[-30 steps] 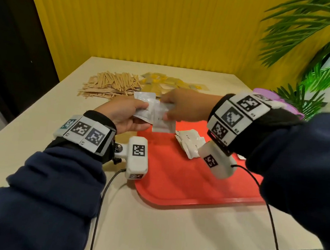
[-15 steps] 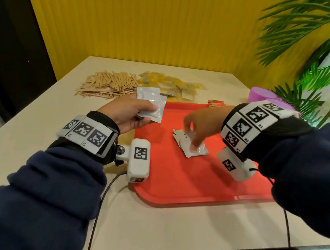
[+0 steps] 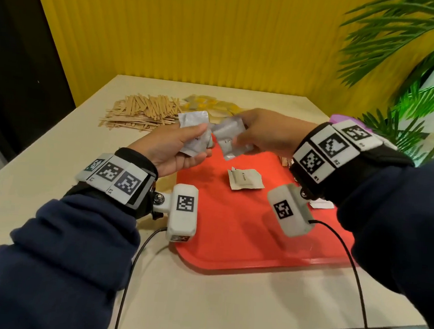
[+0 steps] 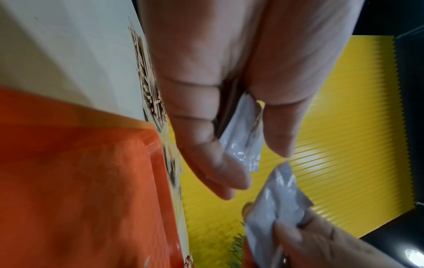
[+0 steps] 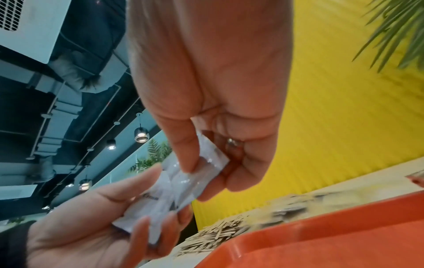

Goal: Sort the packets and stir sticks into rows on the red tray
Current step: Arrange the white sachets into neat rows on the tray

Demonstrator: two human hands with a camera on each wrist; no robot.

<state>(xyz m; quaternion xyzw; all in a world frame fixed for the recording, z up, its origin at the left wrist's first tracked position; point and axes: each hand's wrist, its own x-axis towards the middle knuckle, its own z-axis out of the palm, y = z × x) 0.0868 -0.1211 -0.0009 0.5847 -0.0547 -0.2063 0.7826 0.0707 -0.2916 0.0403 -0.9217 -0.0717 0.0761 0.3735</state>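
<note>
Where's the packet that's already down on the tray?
In the head view, the packet lies flat mid-tray, toward its far half, just below the right hand and its held packet.

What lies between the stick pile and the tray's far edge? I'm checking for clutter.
In the head view, the left hand with its white packets covers that stretch; the table beneath is hidden.
</note>
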